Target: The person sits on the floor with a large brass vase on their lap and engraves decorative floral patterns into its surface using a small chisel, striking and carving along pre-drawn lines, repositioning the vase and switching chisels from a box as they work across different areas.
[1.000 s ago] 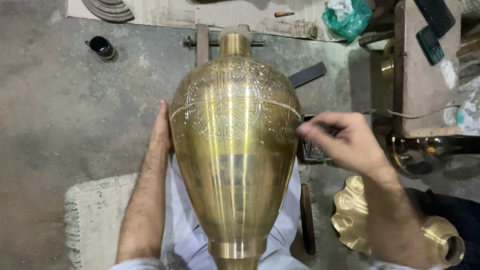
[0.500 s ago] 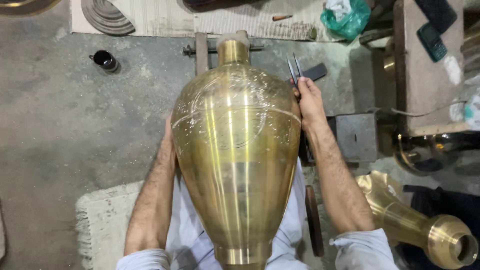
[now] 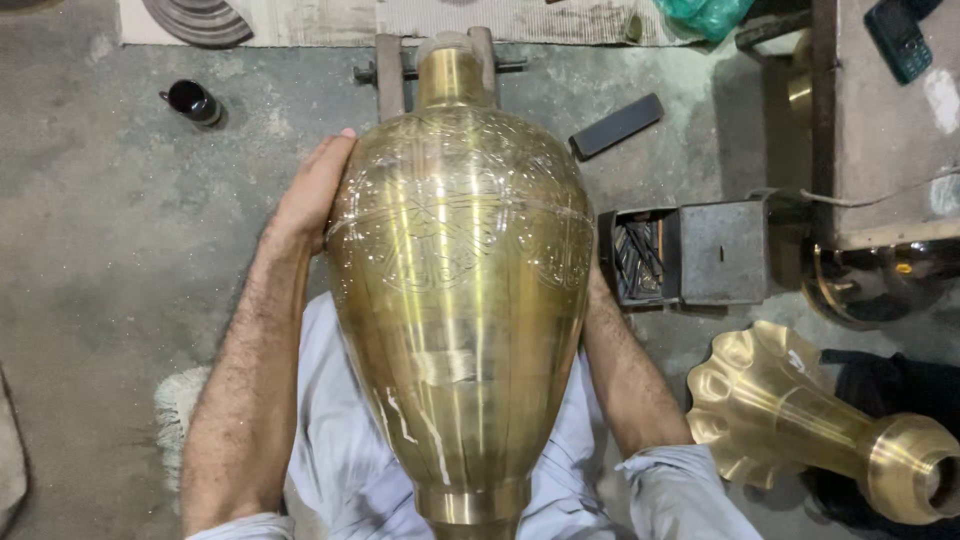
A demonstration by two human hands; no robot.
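A large engraved brass vase lies across my lap, its neck pointing away from me and its base toward me. My left hand rests flat against the vase's upper left shoulder, fingers together, steadying it. My right forearm runs up along the vase's right side. The right hand itself is hidden behind the vase's body.
On the concrete floor sit a small black cup, a flat black bar and a dark metal box of tools. A fluted brass piece lies at lower right. A wooden bench with a phone stands at the right.
My right hand, which held a thin metal tool beside the vase's upper right, has dropped out of sight behind the vase. My left hand has slid up onto the shoulder.
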